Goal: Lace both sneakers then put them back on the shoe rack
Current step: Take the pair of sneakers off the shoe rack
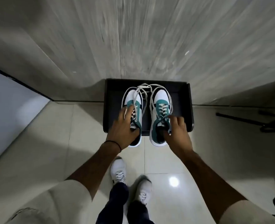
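Two white, teal and black sneakers sit side by side on top of a black shoe rack [184, 110], toes toward the wall and heels over the rack's front edge. My left hand [125, 126] grips the left sneaker [131, 97] around its collar and tongue. My right hand [177, 131] holds the right sneaker [161, 101] at its heel opening, thumb inside. Loose white laces [145, 88] trail from both shoes over the toes toward the back of the rack.
The rack stands against a grey streaked wall [149, 38]. Glossy light floor tiles [68, 135] lie below. A black metal stand [266, 122] is on the floor at the right. My own feet in white shoes [130, 180] are just behind the rack.
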